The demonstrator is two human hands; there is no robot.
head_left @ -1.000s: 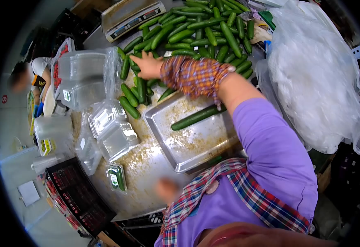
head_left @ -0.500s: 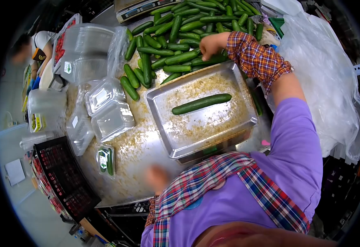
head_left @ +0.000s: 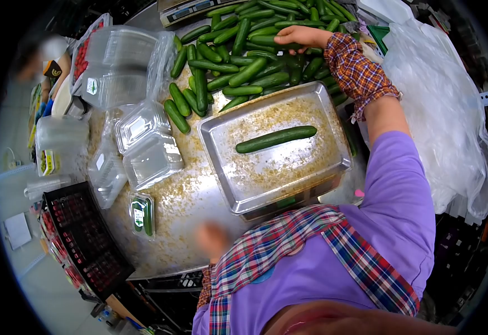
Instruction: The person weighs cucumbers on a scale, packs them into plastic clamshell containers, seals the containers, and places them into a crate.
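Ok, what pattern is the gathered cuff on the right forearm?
The cuff is checked, orange with dark bluish lines; it shows best in the head view.

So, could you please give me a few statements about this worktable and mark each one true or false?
1. A single cucumber lies in the metal tray. True.
2. The right hand is inside the tray. False: it is at the pile of cucumbers beyond the tray.
3. An open plastic box lies to the left of the tray in the picture. True.
4. The small labelled pack sits inside the black crate. False: it lies on the table, outside the crate.
5. A large clear plastic bag is on the right side of the picture. True.
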